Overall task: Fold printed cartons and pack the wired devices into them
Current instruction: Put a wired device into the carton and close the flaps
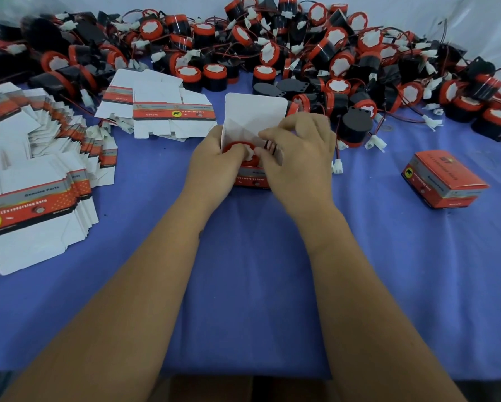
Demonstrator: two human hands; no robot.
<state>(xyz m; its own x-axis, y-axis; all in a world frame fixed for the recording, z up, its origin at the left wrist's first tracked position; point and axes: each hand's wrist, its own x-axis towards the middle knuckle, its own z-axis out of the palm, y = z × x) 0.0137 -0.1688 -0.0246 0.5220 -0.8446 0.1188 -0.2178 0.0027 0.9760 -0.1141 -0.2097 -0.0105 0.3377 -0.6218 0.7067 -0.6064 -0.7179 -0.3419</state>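
Note:
An open printed carton [255, 111] stands at the table's middle, its white lid flap raised at the back. Inside it sits a red and black wired device [239, 149] with a white label on top. My left hand [214, 161] grips the carton's left side, thumb on the device. My right hand [298, 158] curls over the carton's right side, its fingers pinching the device's thin wires at the opening. The carton's red front panel shows below my hands.
A large heap of wired devices [301, 53] fills the back of the blue cloth [249, 271]. Flat unfolded cartons lie in a stack at the left [32, 181] and another behind [159, 108]. One closed carton [443, 181] sits at the right. A loose white connector [337, 166] lies beside my right hand.

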